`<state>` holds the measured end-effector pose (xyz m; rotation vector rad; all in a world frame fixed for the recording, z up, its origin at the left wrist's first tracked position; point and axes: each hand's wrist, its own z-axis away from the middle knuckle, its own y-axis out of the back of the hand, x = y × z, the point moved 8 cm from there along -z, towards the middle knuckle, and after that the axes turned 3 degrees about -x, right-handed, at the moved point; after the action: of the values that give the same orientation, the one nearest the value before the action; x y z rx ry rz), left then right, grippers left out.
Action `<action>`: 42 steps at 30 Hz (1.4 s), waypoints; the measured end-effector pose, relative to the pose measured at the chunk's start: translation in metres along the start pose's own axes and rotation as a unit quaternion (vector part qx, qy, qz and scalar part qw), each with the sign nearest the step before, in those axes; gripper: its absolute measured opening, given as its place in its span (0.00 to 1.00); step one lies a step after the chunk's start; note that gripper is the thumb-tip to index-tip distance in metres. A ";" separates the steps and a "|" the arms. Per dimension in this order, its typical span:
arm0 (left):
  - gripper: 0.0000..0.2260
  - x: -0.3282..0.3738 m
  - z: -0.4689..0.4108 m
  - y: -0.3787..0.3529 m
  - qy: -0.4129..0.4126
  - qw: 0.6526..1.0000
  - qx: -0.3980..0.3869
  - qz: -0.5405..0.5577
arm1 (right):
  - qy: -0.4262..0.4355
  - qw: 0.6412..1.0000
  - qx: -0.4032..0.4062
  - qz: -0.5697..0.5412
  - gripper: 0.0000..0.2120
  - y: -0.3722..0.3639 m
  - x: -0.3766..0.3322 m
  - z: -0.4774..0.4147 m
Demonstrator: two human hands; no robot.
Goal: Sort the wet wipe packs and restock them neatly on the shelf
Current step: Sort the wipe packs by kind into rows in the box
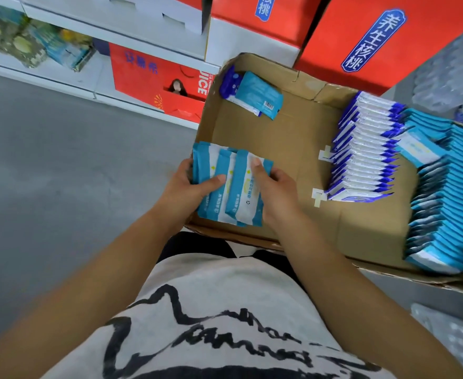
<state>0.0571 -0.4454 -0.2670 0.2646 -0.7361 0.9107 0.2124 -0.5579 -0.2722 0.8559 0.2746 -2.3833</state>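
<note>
My left hand (189, 187) grips the left edge of a small bundle of teal-and-white plastic wet wipe packs (240, 203), with the thumb curled over the front. My right hand (277, 192) clamps the right side, its thumb pressed on the top pack. I hold the bundle at the near left corner of a flat brown cardboard box (279, 138). Toward the box's right side stand a row of dark-blue-and-white packs (361, 154) and, just beside it, a row of teal packs (443, 203). Two loose packs (255, 94) lie in the far corner.

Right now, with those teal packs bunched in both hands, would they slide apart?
Probably slippery: the teal packs look glossy and sit fanned unevenly between the left hand and right hand. Likely soft rather than stiff, given their pillowy crimped ends. Seemingly light: several are held at once.
</note>
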 end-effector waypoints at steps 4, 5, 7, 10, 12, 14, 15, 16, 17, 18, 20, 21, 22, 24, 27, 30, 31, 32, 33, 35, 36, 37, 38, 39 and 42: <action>0.20 -0.002 0.002 -0.004 -0.002 1.000 -0.001 -0.002 | -0.065 0.996 -0.054 -0.012 0.19 -0.014 0.018 0.000; 0.20 -0.002 0.003 -0.008 -0.001 1.000 -0.010 -0.001 | -0.069 0.995 -0.067 -0.009 0.20 -0.017 0.020 0.000; 0.25 -0.005 0.004 -0.013 0.002 1.000 -0.028 0.008 | -0.066 0.994 -0.086 0.000 0.19 -0.024 0.018 0.002; 0.35 -0.003 0.004 -0.014 0.007 0.999 -0.046 0.018 | -0.048 0.994 -0.092 0.026 0.17 -0.029 0.013 0.001; 0.33 0.001 0.003 -0.014 0.008 0.998 -0.059 -0.008 | -0.048 0.994 -0.090 0.030 0.18 -0.031 0.011 -0.002; 0.24 0.004 -0.001 -0.011 0.001 0.998 -0.052 -0.030 | -0.073 0.992 -0.104 0.020 0.20 -0.037 0.008 -0.004; 0.19 0.006 -0.003 -0.008 0.000 0.999 -0.039 -0.023 | -0.090 0.989 -0.113 0.010 0.22 -0.041 0.006 -0.007; 0.17 0.008 -0.005 -0.004 0.000 1.000 -0.023 -0.009 | -0.099 0.988 -0.119 0.006 0.23 -0.044 0.001 -0.010; 0.16 0.009 -0.006 0.001 0.004 1.000 -0.005 0.005 | -0.096 0.988 -0.123 0.014 0.23 -0.046 -0.006 -0.016; 0.17 0.011 -0.007 0.007 0.010 1.000 0.011 0.018 | -0.076 0.989 -0.121 0.039 0.23 -0.046 -0.016 -0.024; 0.20 0.012 -0.009 0.016 0.021 0.999 0.033 0.034 | -0.009 0.989 -0.078 0.125 0.20 -0.039 -0.045 -0.044; 0.21 0.013 -0.010 0.022 0.026 0.998 0.043 0.041 | 0.029 0.984 -0.047 0.172 0.18 -0.035 -0.062 -0.054; 0.21 0.013 -0.010 0.027 0.031 0.997 0.051 0.047 | 0.068 0.972 -0.019 0.222 0.16 -0.033 -0.078 -0.065; 0.20 0.011 -0.011 0.034 0.045 0.995 0.065 0.061 | 0.142 0.941 0.012 0.306 0.12 -0.035 -0.106 -0.093; 0.20 0.006 -0.013 0.037 0.069 0.991 0.080 0.076 | 0.223 0.860 0.030 0.458 0.23 -0.041 -0.123 -0.150; 0.22 0.001 -0.014 0.035 0.081 0.989 0.093 0.078 | 0.255 0.792 0.047 0.553 0.33 -0.044 -0.131 -0.200; 0.23 -0.001 -0.014 0.035 0.084 0.989 0.097 0.080 | 0.255 0.777 0.050 0.574 0.35 -0.045 -0.132 -0.214; 0.23 -0.004 -0.014 0.035 0.088 0.988 0.101 0.082 | 0.254 0.763 0.046 0.593 0.37 -0.045 -0.132 -0.224; 0.23 -0.006 -0.015 0.035 0.091 0.987 0.105 0.084 | 0.255 0.751 0.037 0.608 0.37 -0.047 -0.131 -0.231; 0.23 -0.009 -0.015 0.036 0.097 0.986 0.109 0.084 | 0.268 0.733 0.026 0.625 0.37 -0.049 -0.127 -0.238; 0.23 -0.008 -0.015 0.036 0.098 0.986 0.109 0.083 | 0.277 0.731 0.028 0.623 0.35 -0.048 -0.127 -0.239; 0.23 -0.008 -0.015 0.036 0.098 0.986 0.109 0.082 | 0.280 0.734 0.030 0.618 0.34 -0.046 -0.127 -0.239; 0.23 -0.007 -0.014 0.036 0.098 0.986 0.109 0.082 | 0.282 0.739 0.028 0.611 0.32 -0.044 -0.128 -0.237; 0.23 -0.006 -0.014 0.037 0.097 0.986 0.110 0.083 | 0.282 0.747 0.020 0.602 0.30 -0.043 -0.129 -0.232; 0.21 0.000 -0.013 0.037 0.089 0.986 0.113 0.085 | 0.293 0.775 0.005 0.559 0.21 -0.036 -0.133 -0.201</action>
<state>0.0337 -0.4160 -0.2800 0.3193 -0.4938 1.1678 0.3771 -0.3935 -0.3431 1.2724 -0.0411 -0.9738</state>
